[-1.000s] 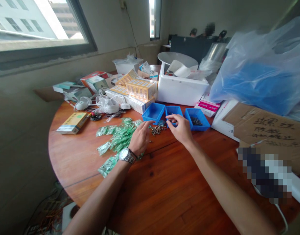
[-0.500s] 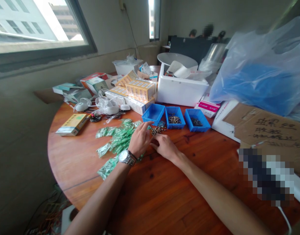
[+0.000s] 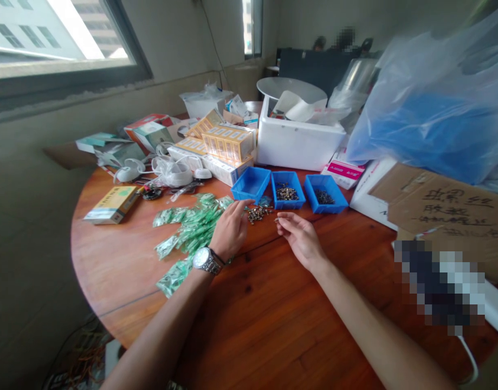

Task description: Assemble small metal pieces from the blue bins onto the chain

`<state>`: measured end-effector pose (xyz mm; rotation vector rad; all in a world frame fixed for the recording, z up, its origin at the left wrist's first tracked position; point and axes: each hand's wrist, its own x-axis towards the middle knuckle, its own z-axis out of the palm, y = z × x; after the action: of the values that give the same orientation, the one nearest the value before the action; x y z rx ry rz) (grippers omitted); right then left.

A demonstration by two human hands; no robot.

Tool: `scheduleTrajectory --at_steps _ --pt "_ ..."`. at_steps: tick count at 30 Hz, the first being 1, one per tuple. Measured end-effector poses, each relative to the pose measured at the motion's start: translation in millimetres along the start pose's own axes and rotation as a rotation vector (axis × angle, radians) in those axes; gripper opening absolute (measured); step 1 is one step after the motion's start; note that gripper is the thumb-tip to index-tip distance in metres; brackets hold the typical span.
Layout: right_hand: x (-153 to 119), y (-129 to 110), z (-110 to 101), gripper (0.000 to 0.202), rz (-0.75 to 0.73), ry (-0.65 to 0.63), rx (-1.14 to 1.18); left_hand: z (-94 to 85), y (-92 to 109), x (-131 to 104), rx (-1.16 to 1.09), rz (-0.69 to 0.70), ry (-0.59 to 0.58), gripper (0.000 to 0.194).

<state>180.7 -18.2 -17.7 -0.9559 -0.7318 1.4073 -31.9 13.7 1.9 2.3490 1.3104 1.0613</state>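
A small loose pile of bronze and silver screws (image 3: pixel 257 214) lies on the wooden table, in front of the blue bins. My left hand (image 3: pixel 230 230), with a watch (image 3: pixel 202 258) on its wrist, rests just left of the pile, fingers stretched out and holding nothing visible. To the right of the pile, my right hand (image 3: pixel 301 238) is raised with thumb and fingertips pinched on what looks like a small screw (image 3: pixel 277 220). Green-printed plastic packets (image 3: pixel 195 225) are heaped beside and partly behind my left hand.
Behind the pile stand an empty-looking blue bin (image 3: pixel 249 189), a blue bin of screws (image 3: pixel 278 202) and another of dark screws (image 3: pixel 334 205). A yellow box (image 3: pixel 112 206) lies left. Farther back are a white foam box (image 3: pixel 297 146) and orange boxes (image 3: pixel 228 143); a cardboard box (image 3: pixel 444 216) stands right.
My right hand has moved from the edge of the screw pile to the right and turned, lifting a small piece in its fingertips. The left hand has barely moved. The view has shifted slightly.
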Motion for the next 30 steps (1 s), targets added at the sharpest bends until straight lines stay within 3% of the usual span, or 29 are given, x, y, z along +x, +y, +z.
scheduleTrajectory --at_steps 4,10,14,21,24,27,30 --pt "-1.1 -2.1 2.0 0.031 -0.076 -0.010 -0.069 0.2 -0.1 -0.1 0.007 -0.001 -0.007 0.036" --pt "-4.2 -3.3 -1.7 0.021 -0.333 -0.003 -0.435 -1.2 1.3 0.4 0.008 -0.002 -0.007 0.037" --pt "-0.7 -11.2 -6.3 0.022 -0.456 0.024 -0.550 -2.0 1.0 0.9 0.005 -0.010 0.000 0.036" --pt "45.3 -51.7 -7.3 0.022 -0.730 0.137 -0.768 0.0 -2.7 0.2 0.008 0.000 0.008 0.037" --pt "65.3 -59.0 -10.4 0.025 -0.741 0.140 -0.930 0.6 -3.2 0.2 0.011 0.004 0.017 0.039" --pt "65.1 -51.5 -9.4 0.024 -0.778 0.117 -1.021 0.1 -2.1 0.6 0.008 0.003 0.024 0.039" --pt "51.6 -31.8 -3.0 0.017 -0.707 -0.042 -1.030 -0.7 -0.3 1.2 0.009 0.000 0.027 0.038"
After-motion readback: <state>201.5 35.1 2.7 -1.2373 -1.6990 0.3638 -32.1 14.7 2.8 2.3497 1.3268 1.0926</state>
